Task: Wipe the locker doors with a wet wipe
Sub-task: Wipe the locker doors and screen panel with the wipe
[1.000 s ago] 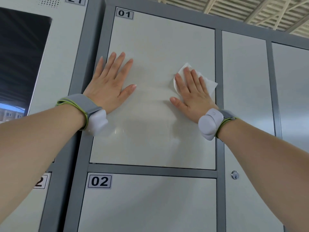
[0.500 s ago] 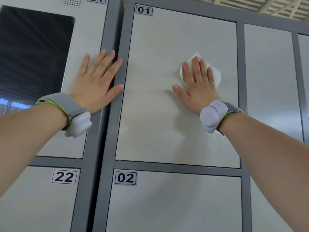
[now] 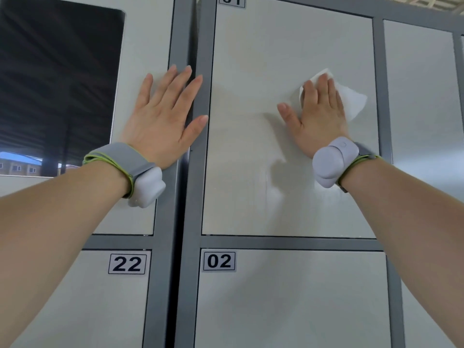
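The right hand (image 3: pixel 319 119) lies flat on the wet wipe (image 3: pixel 352 101), fingers straight and close together and the thumb held out to the left, pressing it against the door numbered 01 (image 3: pixel 263 59). The hand does not curl round the wipe. The wipe is white, thin and rumpled. Most of it is hidden under the palm and fingers, with a folded peak showing above the fingertips and a wider flap sticking out to the right of the hand. Its edges are blurred. It sits in the upper right part of the door, near the door's right edge.

The left hand (image 3: pixel 163 119) is well apart from it, flat and spread, holding nothing. Its palm rests on the pale panel (image 3: pixel 140 46) to the left, its fingers reach across the grey upright post (image 3: pixel 188 209), and the thumb tip touches the left edge of door 01.

Each wrist carries a grey band edged in green with a pale rounded device, the left one (image 3: pixel 147 188) and the right one (image 3: pixel 331 162).

Below the right hand, door 01 shows a soft shadow and faint vertical streaks. A dark glossy screen (image 3: pixel 57 84) fills the far left. Beneath are door 02 (image 3: pixel 288 310) and door 22 (image 3: pixel 88 310), each with a black-on-white number label. Another plain door (image 3: pixel 421 96) stands to the right.
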The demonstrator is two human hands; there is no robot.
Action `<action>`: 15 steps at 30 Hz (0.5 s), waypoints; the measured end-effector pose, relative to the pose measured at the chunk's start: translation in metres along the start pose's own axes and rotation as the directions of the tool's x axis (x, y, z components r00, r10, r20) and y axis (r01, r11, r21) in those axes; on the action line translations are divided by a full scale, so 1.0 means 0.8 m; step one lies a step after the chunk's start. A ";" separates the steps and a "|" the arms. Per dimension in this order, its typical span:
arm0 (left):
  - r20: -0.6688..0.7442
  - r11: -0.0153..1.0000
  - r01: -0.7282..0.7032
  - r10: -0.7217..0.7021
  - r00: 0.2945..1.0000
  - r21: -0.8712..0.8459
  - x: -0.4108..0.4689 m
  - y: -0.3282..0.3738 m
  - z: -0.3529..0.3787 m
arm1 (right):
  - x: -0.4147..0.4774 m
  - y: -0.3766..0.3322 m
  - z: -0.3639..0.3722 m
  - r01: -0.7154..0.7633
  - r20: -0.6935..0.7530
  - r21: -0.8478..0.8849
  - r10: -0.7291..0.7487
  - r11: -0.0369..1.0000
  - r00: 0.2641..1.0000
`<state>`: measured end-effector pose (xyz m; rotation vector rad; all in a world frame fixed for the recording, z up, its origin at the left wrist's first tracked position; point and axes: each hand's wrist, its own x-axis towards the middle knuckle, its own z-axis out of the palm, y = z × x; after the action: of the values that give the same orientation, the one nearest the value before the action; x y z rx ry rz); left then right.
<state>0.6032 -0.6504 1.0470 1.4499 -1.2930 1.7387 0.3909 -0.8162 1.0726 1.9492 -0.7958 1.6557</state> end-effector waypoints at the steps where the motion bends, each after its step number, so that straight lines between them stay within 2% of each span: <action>1: -0.007 1.000 0.000 0.000 1.000 -0.003 0.000 0.002 0.001 | -0.001 0.000 0.001 -0.013 -0.002 0.041 0.013 0.999 1.000; 7: -0.073 0.998 0.006 -0.011 0.997 -0.062 -0.002 0.002 0.002 | -0.008 -0.018 0.010 -0.049 -0.002 0.213 0.051 0.976 0.999; 11: -0.116 0.996 -0.039 0.029 0.993 -0.080 -0.004 0.002 0.003 | -0.027 -0.027 0.014 0.016 -0.005 0.251 -0.016 0.968 1.000; 15: -0.161 0.991 -0.085 0.068 0.985 -0.102 -0.007 -0.001 0.004 | -0.033 -0.022 0.010 0.009 0.027 0.267 -0.017 0.964 0.999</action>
<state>0.6065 -0.6520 1.0420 1.1915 -1.3520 1.7642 0.4062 -0.8054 1.0459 2.1577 -0.5925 1.8094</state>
